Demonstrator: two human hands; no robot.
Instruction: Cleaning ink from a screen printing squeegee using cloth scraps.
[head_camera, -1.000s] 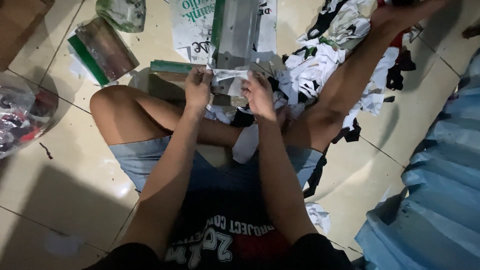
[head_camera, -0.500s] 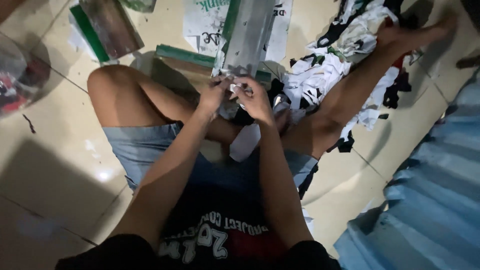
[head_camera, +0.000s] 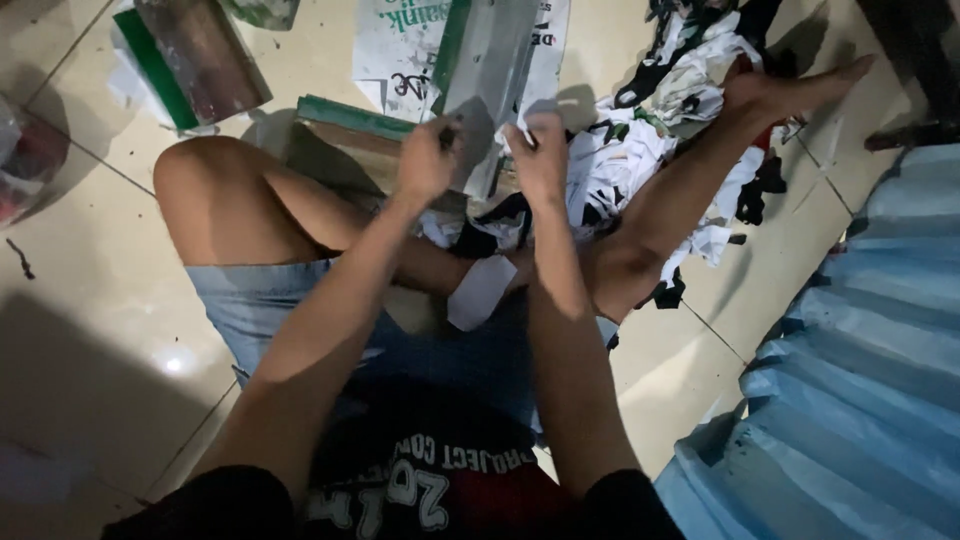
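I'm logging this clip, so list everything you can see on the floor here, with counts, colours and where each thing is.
grey sheet: one, grey, green-edged, held up ahead between both hands
flat board: one, brown with green edge, floor top left
printed white bag: one, white and green, under the grey sheet
scrap pile: many, black and white, by the right leg
white slip: one, white, on the lap
clear bag: one, far left edge
blue sheeting: one, light blue, right side
tiled floor: pale tiles
left hand: gripping the sheet
right hand: gripping the sheet
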